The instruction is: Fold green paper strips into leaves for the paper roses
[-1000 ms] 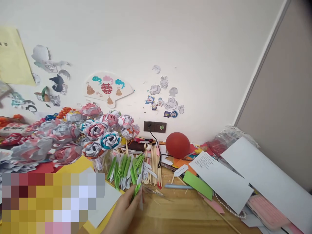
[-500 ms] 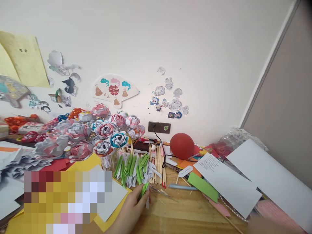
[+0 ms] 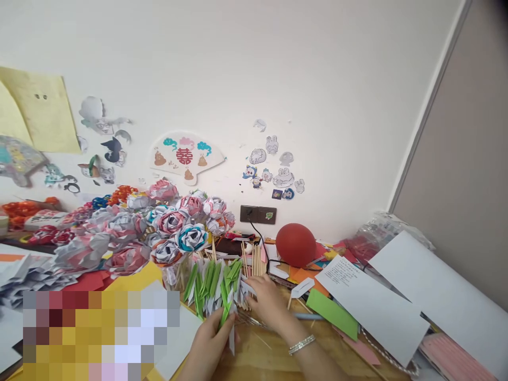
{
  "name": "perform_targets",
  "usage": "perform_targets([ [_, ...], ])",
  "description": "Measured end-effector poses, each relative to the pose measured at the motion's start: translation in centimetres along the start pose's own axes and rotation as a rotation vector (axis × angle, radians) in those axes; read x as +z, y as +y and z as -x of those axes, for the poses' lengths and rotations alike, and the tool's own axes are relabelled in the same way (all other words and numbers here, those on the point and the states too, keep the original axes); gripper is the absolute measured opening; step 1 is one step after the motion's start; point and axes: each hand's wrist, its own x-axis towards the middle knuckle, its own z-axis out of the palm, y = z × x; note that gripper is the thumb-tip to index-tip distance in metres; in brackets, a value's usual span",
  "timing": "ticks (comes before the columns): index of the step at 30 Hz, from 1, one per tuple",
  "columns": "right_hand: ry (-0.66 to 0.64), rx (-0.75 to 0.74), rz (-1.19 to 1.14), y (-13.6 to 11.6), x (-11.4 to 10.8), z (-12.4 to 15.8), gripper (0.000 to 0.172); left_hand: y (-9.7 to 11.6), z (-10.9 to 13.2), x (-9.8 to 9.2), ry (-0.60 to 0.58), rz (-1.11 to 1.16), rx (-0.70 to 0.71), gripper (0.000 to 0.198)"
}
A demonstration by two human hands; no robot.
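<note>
My left hand (image 3: 210, 341) is closed in a pinch on narrow green and white folded paper strips (image 3: 227, 312), in front of the pile. My right hand (image 3: 268, 301), with a sparkling bracelet (image 3: 301, 345) on its wrist, reaches in from the right. Its thumb and index finger curl around a white folded paper strip (image 3: 248, 288) at the pile's right end; the exact contact is hard to see. The pile of green and white folded paper strips (image 3: 212, 280) lies in a row just beyond my hands.
Paper flowers (image 3: 192, 237) crowd the left, behind yellow paper (image 3: 137, 280). Beyond my right hand are wooden sticks (image 3: 260, 259), a black cord (image 3: 264, 246) and a red balloon (image 3: 296, 244). White sheets (image 3: 373, 304) and green paper (image 3: 332, 313) lie at right. A blurred mosaic covers the lower left.
My right hand has come in from the lower right edge to the right end of the strip pile. My left hand still holds its strips, slightly lower and further left in view.
</note>
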Motion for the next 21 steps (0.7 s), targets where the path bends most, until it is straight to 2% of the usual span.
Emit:
perform_targets([
  [4,0.031,0.055,0.012,0.1,0.3,0.0,0.026,-0.1,0.1,0.0,-0.080,0.036,0.007,0.046],
  [9,0.089,0.105,0.008,-0.3,-0.7,-0.2,0.027,0.4,0.2,-0.1,-0.059,0.107,-0.041,0.048],
  [12,0.125,0.147,0.012,-0.8,-2.3,-0.2,0.026,1.1,0.3,-0.3,-0.016,0.091,-0.063,0.050],
  [15,0.151,0.188,0.016,-1.0,-4.5,-0.1,0.021,1.2,0.1,-0.4,-0.020,0.130,-0.073,0.054],
  [19,0.187,0.243,-0.003,-1.5,-7.5,0.1,0.015,-0.3,-0.7,0.0,-0.038,0.360,-0.161,0.054],
  [21,0.223,0.231,-0.030,-2.3,-8.0,0.5,0.016,-1.0,-1.1,0.2,-0.066,0.442,-0.141,0.059],
])
